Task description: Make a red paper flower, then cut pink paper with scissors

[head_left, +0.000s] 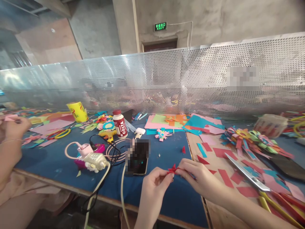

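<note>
Paper (172,170), red and folded, is pinched over the worktop (181,206) by left hand (156,183) and right hand (192,175), each grip apparently steadying one side; scissors (258,183) lie at three o'clock, presumably for easy reach.

I get soft, fairly even light across the blue surface (176,203), with faint shadows, while the space beneath its front edge falls dim. Pale streaks of glare wash over the perforated metal panel (162,76). The exit sign (160,26) glows green against the dull grey wall (226,19), and the scissor blade (248,172) shines. I see the red folded paper (172,170) strong in colour, its folds slightly soft. Wide-angle stretch and blur affect the co-worker's arm (8,156) at my left edge. Pixelated blocks mask much of the phone (140,159).
</note>
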### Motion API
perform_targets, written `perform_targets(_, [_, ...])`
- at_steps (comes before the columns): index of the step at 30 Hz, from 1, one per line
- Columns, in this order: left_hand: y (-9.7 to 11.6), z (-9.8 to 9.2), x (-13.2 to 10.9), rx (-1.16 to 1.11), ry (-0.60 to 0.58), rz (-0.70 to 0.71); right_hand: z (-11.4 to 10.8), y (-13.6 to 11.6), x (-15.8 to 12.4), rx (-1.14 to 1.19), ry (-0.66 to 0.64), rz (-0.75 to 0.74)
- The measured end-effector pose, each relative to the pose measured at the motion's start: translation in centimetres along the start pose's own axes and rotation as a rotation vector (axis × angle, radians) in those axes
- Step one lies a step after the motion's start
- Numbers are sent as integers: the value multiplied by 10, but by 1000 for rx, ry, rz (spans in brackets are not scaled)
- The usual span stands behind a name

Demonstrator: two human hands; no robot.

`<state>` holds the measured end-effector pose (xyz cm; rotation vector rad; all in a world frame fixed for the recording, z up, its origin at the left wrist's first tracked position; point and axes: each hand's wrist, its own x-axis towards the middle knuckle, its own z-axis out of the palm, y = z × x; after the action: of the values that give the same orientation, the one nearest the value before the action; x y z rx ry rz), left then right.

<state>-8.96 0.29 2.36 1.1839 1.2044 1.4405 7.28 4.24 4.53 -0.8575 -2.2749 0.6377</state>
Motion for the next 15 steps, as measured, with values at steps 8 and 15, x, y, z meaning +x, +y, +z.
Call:
perform_targets(8, [0,-2,0,10,-37,-15,5,6,-3,-58,35,-72])
perform_targets(15, [0,-3,0,-10,-54,1,7,7,-1,-17,64,-79])
